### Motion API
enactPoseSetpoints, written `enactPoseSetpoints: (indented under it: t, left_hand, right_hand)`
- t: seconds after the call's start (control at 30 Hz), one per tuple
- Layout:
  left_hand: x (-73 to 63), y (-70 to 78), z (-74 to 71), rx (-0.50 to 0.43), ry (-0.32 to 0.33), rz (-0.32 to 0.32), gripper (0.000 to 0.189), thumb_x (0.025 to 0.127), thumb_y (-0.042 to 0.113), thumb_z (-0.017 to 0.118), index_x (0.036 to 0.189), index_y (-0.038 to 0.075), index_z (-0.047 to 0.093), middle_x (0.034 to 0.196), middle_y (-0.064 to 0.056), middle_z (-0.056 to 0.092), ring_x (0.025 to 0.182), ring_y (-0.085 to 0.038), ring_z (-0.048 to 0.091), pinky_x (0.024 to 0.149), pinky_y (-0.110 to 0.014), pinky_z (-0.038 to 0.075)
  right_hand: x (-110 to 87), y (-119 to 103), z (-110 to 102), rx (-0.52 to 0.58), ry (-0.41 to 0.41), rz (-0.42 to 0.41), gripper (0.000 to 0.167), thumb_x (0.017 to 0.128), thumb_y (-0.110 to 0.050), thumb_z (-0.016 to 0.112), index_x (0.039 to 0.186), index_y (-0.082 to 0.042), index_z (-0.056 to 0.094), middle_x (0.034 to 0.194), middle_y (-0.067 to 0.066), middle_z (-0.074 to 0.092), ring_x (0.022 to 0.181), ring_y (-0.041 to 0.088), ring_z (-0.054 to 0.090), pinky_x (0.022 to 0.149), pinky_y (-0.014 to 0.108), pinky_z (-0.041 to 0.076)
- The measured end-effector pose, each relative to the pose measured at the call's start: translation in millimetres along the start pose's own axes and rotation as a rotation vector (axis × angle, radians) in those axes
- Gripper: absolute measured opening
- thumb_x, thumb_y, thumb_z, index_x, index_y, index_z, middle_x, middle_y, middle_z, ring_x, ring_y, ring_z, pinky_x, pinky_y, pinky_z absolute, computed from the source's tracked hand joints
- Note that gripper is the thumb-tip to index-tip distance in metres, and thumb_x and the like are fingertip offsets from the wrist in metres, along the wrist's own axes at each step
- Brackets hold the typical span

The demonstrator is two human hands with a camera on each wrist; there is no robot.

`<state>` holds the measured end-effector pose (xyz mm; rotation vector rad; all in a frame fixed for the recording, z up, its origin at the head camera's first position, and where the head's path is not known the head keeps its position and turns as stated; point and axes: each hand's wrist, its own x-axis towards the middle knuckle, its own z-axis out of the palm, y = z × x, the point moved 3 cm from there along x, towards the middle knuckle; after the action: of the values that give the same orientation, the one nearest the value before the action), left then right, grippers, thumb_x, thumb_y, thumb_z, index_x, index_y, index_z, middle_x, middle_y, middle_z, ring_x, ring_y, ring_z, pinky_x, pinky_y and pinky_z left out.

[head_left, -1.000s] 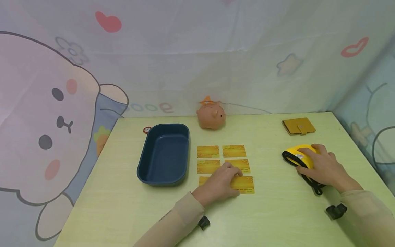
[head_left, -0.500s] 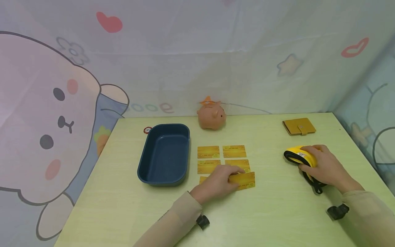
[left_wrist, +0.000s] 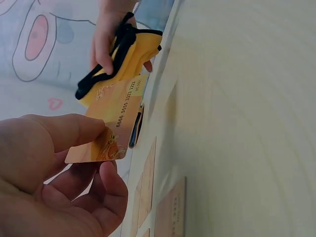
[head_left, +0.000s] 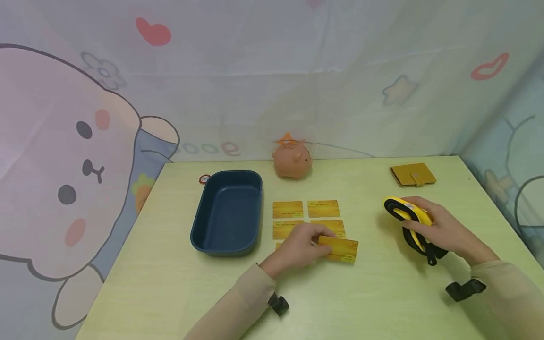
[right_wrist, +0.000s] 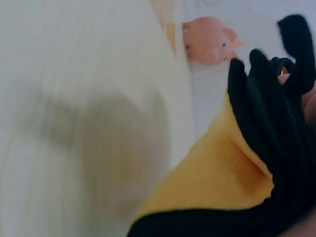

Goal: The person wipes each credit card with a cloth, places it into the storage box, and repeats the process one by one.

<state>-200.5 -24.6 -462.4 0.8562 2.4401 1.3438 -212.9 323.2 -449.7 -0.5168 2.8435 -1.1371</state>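
My left hand (head_left: 302, 249) pinches a gold bank card (head_left: 342, 250) between thumb and fingers, tilted and raised off the table. The left wrist view shows the card's (left_wrist: 113, 118) printed number side. To the right, my right hand (head_left: 442, 231) grips a soft yellow pouch (head_left: 418, 213) with black edging and a small black loop. In the right wrist view the pouch (right_wrist: 212, 182) is above the tabletop, its black-trimmed edges folded together. Further gold cards (head_left: 287, 209) lie in rows beside and behind my left hand, one mostly hidden by it.
A dark blue tray (head_left: 206, 208) stands left of the cards. At the back are a pink piggy bank (head_left: 292, 161), a red-and-white chip (head_left: 204, 179) by the tray, and a tan snap wallet (head_left: 413, 174) at the right. A printed curtain (head_left: 263, 94) hangs behind the table.
My left hand has picked the front right card up from the table and tilted it, shifting it slightly right. My right hand has lifted and turned the yellow pouch.
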Motion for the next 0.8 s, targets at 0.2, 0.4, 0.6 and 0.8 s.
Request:
enactPoseSetpoints:
  t: [0.2,0.4,0.6,0.8]
  left_hand:
    - [-1.0,-1.4,0.4,-0.03,0.015,-0.025,0.022,0.095,0.01,0.076,0.117,0.009,0.079,0.112,-0.002,0.076,0.084,-0.005,0.058,0.074,-0.018,0.051]
    - [-2.5,-3.9,1.6,-0.121,0.016,-0.078,0.023,0.098,0.011,0.074,0.121,0.01,0.076,0.125,-0.006,0.074,0.084,-0.004,0.067,0.076,-0.02,0.056]
    - [-2.9,-5.2,1.6,-0.146,0.028,-0.099,0.026,0.098,0.011,0.075,0.124,0.01,0.075,0.128,-0.007,0.072,0.07,-0.004,0.062,0.065,-0.02,0.052]
    - [-4.3,-4.8,-0.2,-0.168,0.087,-0.131,0.026,0.096,0.013,0.076,0.122,0.011,0.073,0.077,0.007,0.056,0.057,-0.005,0.039,0.058,-0.021,0.04]
  right_hand:
    - [1.2,-18.5,5.1,0.137,-0.066,-0.003,0.053,0.105,-0.02,0.066,0.155,-0.016,0.048,0.146,0.015,0.054,0.105,0.006,0.06,0.075,0.027,0.057]
    - [1.4,-27.0,10.1,0.279,-0.114,0.019,0.05,0.108,-0.018,0.06,0.155,-0.011,0.044,0.127,0.017,0.057,0.089,0.018,0.066,0.067,0.037,0.062]
    - [3.5,-29.6,13.3,0.344,-0.115,0.028,0.044,0.11,-0.016,0.055,0.152,-0.006,0.045,0.111,0.015,0.06,0.082,0.022,0.068,0.063,0.04,0.064]
    - [6.1,-37.3,17.7,0.303,-0.09,0.028,0.049,0.104,-0.019,0.068,0.15,-0.011,0.052,0.117,0.017,0.06,0.084,0.023,0.067,0.063,0.04,0.064]
